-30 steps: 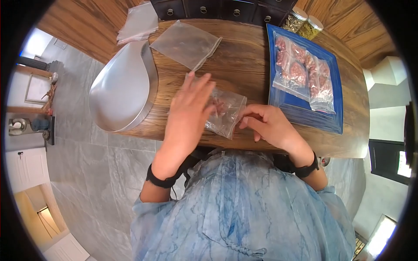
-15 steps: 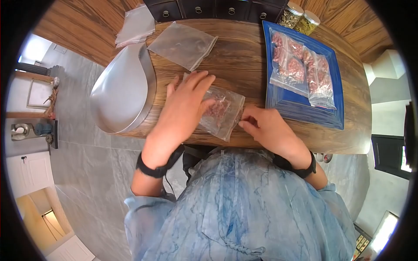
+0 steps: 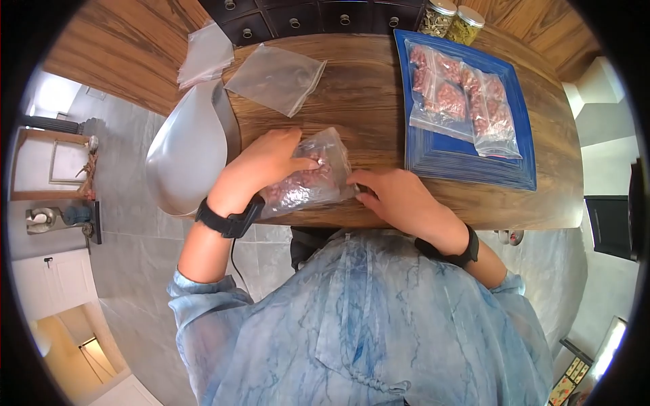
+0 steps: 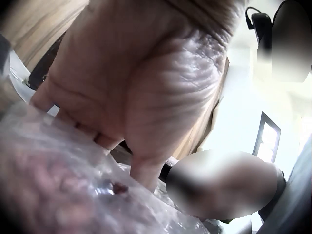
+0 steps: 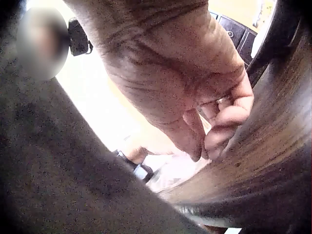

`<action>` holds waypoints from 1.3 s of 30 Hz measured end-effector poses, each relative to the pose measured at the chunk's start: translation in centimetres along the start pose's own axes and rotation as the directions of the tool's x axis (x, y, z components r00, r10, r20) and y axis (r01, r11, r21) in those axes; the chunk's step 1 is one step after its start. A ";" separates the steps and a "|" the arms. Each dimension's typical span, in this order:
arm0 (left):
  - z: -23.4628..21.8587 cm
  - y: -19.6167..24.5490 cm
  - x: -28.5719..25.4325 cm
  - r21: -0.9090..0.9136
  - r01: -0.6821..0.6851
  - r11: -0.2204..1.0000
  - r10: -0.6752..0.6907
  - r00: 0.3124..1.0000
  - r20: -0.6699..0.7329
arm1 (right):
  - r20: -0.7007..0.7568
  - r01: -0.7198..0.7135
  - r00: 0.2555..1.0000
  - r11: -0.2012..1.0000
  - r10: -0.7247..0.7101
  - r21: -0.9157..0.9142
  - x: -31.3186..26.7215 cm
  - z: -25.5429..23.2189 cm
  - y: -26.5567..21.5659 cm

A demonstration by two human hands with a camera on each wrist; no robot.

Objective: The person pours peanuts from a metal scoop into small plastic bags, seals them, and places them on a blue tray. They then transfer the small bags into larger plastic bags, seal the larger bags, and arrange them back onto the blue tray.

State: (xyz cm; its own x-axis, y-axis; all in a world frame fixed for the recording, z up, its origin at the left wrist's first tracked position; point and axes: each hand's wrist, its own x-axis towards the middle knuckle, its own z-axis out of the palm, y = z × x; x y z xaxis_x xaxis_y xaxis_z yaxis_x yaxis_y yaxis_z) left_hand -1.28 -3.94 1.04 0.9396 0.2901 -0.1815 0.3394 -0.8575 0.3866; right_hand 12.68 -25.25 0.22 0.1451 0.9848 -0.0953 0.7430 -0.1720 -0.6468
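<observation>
On the table's near side lies a clear zip bag [image 3: 301, 193] filled with small reddish pieces. My left hand [image 3: 261, 162] rests on it from the left, thumb straight across the top and fingers along its far edge. In the left wrist view the bag [image 4: 73, 195] bulges close to the camera, hiding the fingertips. At the bag's right edge, my right hand [image 3: 399, 199] pinches the plastic between thumb and curled forefinger. The right wrist view shows that thumb and forefinger [image 5: 217, 144] meeting at the tips.
A blue rectangular plate [image 3: 440, 166] at right carries several filled bags [image 3: 491, 115]. At left stand a silver teardrop-shaped tray [image 3: 186, 149] and a pile of flat bags [image 3: 206, 54]. One flat bag [image 3: 277, 78] lies beyond my left hand. Jars [image 3: 464, 27] and a dark drawer cabinet [image 3: 305, 19] line the back.
The filled bag has shifted left and turned. My left hand has moved left, its thumb now reaching over the contents; my right hand has followed leftward, staying at the bag's edge.
</observation>
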 end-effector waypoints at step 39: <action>-2.4 -4.0 4.0 -0.890 0.251 0.381 -0.085 0.968 0.237 | -0.335 -0.002 0.933 0.932 0.133 0.363 3.8 1.6 1.8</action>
State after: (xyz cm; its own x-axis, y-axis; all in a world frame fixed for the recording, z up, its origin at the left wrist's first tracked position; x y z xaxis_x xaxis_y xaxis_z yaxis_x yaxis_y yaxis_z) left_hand 1.23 1.68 0.89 0.8704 0.2531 -0.4224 0.4036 0.1246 0.9064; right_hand 13.50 -21.80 -2.52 0.4529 0.8881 0.0785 0.4544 -0.1541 -0.8774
